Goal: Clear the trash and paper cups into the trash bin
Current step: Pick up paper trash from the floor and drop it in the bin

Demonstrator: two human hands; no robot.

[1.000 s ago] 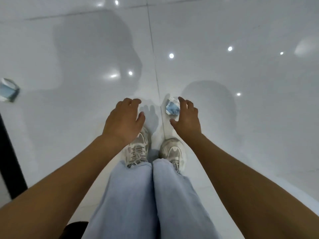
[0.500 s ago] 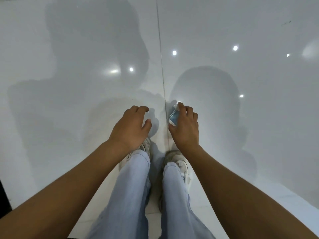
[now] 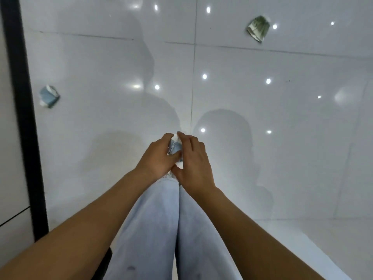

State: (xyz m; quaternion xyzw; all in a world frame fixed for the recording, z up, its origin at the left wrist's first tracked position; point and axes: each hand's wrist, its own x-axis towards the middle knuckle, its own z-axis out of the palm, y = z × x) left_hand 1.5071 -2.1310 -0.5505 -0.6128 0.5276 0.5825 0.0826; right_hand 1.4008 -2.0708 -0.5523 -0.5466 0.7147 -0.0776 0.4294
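Both hands, left hand [image 3: 159,158] and right hand [image 3: 193,160], press a small blue cup [image 3: 176,146] between them. Another blue cup [image 3: 49,96] lies far left on the floor [image 3: 282,138], nearer the left hand.

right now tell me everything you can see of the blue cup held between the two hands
The blue cup looks like a crushed paper cup, pale blue with a white rim and white creased patches. It is held off the floor in front of the person's knees, pinched between the left hand and the right hand. Fingers from both sides cover most of it, so only a narrow strip shows. Its print and whether anything is inside cannot be told.
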